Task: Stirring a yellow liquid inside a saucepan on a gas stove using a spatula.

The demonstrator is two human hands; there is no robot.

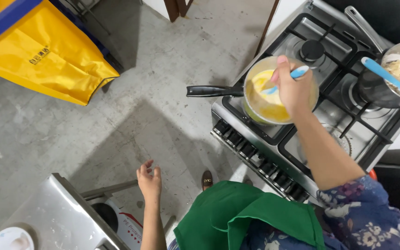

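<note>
The right hand (294, 88) covers the middle of the blue spatula (299, 72) and part of the yellow batter in the pan (255, 104). The second pot (394, 74) is cut by the right edge. The yellow bag (38, 51) runs off the top left corner. The small white dish (10, 240) on the metal worktop (56, 208) is cut by the bottom edge, its contents blurred.

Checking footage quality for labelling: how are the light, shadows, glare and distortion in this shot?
Head view: even, bright light; a soft shadow of the person falls on the floor; mild glare on the stove steel; wide-angle lens bends the edges; right hand with spoon over the pan is sharp; left hand too.
</note>
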